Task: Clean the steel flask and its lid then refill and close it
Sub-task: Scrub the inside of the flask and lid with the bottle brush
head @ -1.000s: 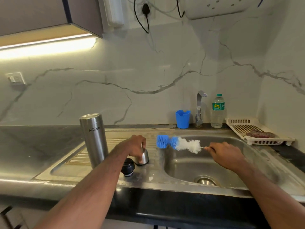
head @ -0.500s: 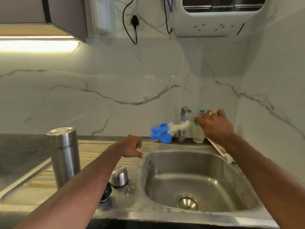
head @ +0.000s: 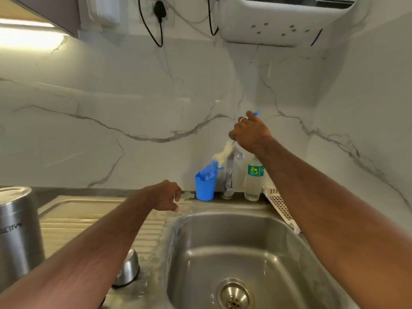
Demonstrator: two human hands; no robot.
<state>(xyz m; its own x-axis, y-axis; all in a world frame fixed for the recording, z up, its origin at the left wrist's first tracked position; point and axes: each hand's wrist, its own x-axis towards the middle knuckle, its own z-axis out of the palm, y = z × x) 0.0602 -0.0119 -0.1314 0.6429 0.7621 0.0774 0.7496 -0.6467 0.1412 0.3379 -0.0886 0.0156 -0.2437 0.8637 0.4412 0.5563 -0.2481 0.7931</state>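
A person's two bare forearms reach over a stainless-steel kitchen sink [head: 287,239], seen from a head-worn camera looking down. The basin is deep, with rounded corners, a brushed, water-spotted surface and a round perforated drain [head: 234,296] at the bottom.

The right hand [head: 249,132] is raised against the white, grey-veined marble wall [head: 111,108], fingers curled around the thin blue handle of a bottle brush [head: 219,158]. The brush hangs downward at a slant: fluffy white bristles above, blue bristles below, its blue tip dipping into a small blue plastic cup [head: 204,188] that stands on the back ledge. A ring shows on one finger.

The left hand [head: 166,195] hovers over the ridged draining board [head: 89,221], fingers loosely curled and holding nothing. The hands are well apart.

The steel flask [head: 19,233], a smooth brushed-metal cylinder with dark lettering, stands upright at the left edge of the draining board, cut off by the frame. Its domed steel lid [head: 128,270] rests near the sink's front left corner, partly hidden under the left forearm.

Just beside the blue cup stands a chrome tap [head: 229,175], then a clear plastic water bottle [head: 253,181] with a green label. A cream perforated plastic tray [head: 282,208] lies at the right edge of the sink. Above hang black cables and a white wall-mounted appliance [head: 287,21].
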